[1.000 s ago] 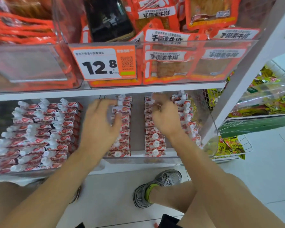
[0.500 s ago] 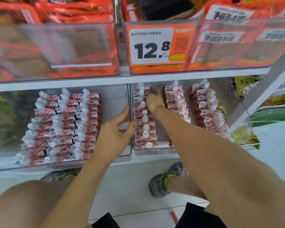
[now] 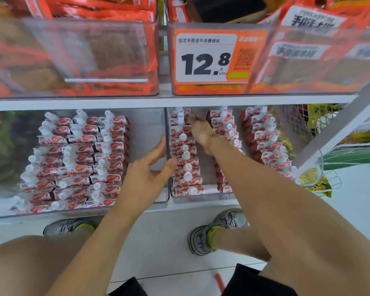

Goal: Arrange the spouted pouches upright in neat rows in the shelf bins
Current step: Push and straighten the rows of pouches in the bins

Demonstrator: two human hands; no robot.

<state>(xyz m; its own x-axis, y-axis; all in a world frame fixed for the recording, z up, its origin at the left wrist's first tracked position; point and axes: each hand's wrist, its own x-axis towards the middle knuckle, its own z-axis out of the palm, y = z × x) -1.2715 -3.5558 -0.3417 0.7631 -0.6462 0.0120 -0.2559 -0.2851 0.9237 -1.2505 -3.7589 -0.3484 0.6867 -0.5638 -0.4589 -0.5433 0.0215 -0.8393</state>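
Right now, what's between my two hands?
In the head view, one row of red-and-white spouted pouches stands between the left hand and right hand.

price tag (image 3: pixel 205 58) on upper clear bin front, 12 o'clock: "12.8", small "500g", QR code at 3 o'clock of it | orange snack packs (image 3: pixel 312 20) at 1 o'clock: white labels, Chinese characters blurred | pouch print: unreadable

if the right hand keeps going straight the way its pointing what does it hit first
The right hand points toward the back of the right bin, in the gap between its left pouch row and middle pouch row. It would likely meet the rearmost pouches or the bin's back wall; depth is unclear.
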